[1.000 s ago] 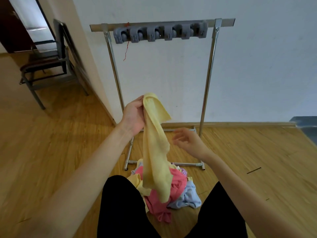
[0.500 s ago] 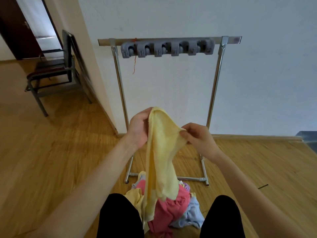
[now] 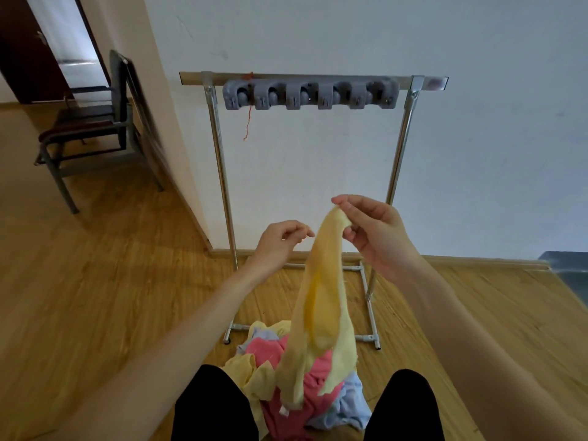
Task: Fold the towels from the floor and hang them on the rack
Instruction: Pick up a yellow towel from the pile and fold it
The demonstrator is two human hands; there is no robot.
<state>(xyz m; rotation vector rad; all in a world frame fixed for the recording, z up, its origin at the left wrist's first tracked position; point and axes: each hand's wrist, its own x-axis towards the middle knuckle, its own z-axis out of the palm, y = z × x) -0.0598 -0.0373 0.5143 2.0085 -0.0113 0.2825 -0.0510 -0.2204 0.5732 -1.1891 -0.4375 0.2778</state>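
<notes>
A pale yellow towel [image 3: 321, 300] hangs in front of me, pinched at its top corner by my right hand [image 3: 369, 230]. My left hand [image 3: 280, 241] is just left of the towel with fingers loosely curled; its fingertips reach the towel's left edge and grip nothing that I can see. The towel's lower end drapes onto a pile of yellow, pink and light blue towels [image 3: 286, 377] on the floor between my knees. Behind the pile stands the metal rack [image 3: 219, 173], with a row of grey clips [image 3: 310, 95] on its top bar and no towel on it.
A white wall is right behind the rack. A dark chair [image 3: 86, 125] stands at the back left near a doorway. Wooden floor spreads out on both sides. A dark object [image 3: 569, 268] sits at the right edge.
The top of the yellow towel has passed from my left hand to my right hand, which lifted it up and to the right. My left hand let go and now sits beside it.
</notes>
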